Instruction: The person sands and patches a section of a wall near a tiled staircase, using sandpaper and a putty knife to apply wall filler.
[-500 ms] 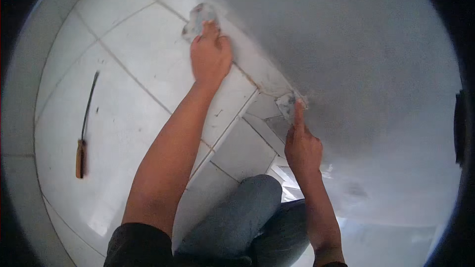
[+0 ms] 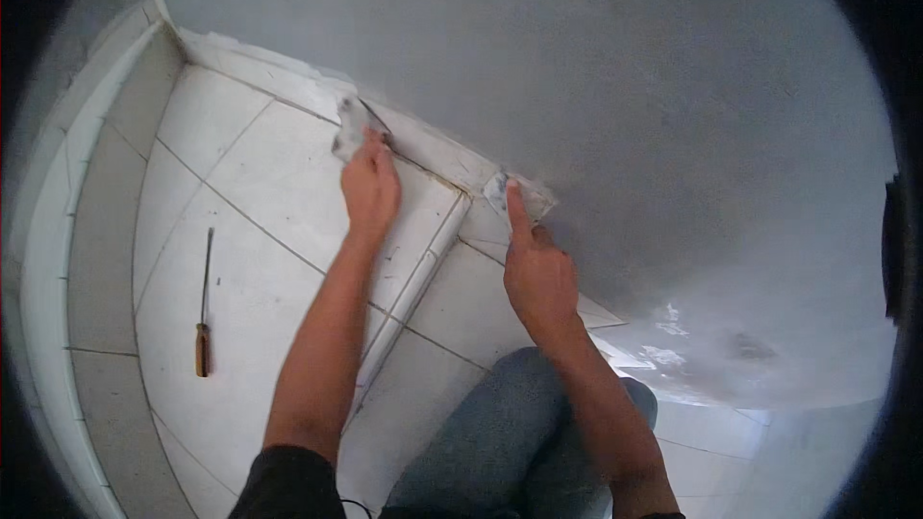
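Two hands press rags against the skirting tile. Left hand clutches one rag. Right hand pins another rag under its forefinger.

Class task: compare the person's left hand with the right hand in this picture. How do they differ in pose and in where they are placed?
The left hand lies knuckles up, fingers curled on a pale smeared tool; the right hand stretches its forefinger out onto a second pale tool. The left hand works farther along the white skirting strip, the right hand nearer the knee. Both press where the tiled floor meets the grey wall.
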Motion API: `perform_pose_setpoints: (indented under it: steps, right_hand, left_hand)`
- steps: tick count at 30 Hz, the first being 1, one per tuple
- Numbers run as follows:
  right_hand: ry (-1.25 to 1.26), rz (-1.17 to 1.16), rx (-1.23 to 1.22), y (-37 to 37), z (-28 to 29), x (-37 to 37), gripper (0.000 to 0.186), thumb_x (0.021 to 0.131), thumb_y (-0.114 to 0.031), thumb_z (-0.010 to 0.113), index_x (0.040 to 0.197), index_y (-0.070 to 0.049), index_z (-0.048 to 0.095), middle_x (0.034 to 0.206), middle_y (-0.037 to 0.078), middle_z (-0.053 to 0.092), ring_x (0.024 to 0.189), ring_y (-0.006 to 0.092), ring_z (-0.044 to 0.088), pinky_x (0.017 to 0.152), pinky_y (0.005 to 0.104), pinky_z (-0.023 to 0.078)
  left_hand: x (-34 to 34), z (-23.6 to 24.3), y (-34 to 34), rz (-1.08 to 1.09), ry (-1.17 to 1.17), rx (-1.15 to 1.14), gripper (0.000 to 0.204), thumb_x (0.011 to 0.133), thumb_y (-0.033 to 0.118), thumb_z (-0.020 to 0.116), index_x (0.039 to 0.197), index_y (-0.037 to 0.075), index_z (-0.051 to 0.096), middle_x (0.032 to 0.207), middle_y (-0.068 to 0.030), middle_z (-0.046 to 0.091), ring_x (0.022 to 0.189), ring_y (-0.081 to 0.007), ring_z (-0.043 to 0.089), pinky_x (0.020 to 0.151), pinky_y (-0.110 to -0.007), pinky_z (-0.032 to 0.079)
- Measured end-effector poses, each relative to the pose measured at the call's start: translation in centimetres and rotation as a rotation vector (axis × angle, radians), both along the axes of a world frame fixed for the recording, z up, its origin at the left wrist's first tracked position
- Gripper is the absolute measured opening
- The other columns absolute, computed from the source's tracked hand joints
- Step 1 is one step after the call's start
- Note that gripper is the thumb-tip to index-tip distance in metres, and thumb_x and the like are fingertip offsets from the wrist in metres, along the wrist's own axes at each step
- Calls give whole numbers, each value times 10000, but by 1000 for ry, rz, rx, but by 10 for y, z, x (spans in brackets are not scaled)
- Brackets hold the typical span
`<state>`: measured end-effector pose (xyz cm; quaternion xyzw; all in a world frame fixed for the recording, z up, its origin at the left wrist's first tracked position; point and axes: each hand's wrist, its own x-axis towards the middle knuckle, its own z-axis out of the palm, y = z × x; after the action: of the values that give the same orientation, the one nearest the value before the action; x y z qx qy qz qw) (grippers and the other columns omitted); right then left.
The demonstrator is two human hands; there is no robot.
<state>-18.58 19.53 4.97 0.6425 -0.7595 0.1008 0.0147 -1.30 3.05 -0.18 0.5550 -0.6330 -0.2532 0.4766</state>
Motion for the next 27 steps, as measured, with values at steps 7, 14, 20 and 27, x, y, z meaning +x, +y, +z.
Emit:
perform_pose_setpoints:
  steps: [7,14,20,27]
  right_hand:
    - [28,-21,131,-21,4,22,867,893,-32,590,1593,-189,104,909,208,680,664,271,706,549,396,591]
    - [111,-158,247,-20,7,35,887,884,-64,625,1594,-188,108,940,220,679,684,295,712,579,399,594]
    - [82,-15,65,-34,7,51,819,913,-48,572,1592,-200,140,950,239,680,734,334,719,626,439,600]
    - [119,-122,136,-35,9,54,718,934,-49,537,1572,-177,235,981,257,682,782,343,723,678,443,603]
  left_hand:
    - [0,-6,8,-97,-29,-49,446,955,191,451,1305,-53,580,1210,-276,640,1088,-403,634,969,-390,466]
    - [8,-5,2,-158,218,12,436,940,170,450,1281,-60,595,1385,-223,538,1303,-320,535,1080,-334,396]
    - [8,-1,2,-151,264,-70,415,931,172,481,1244,-66,615,1291,-254,598,1249,-306,583,1048,-330,430]
    - [7,-3,1,-94,237,-26,405,920,160,489,1233,-55,629,1228,-274,626,1183,-312,628,1010,-333,459]
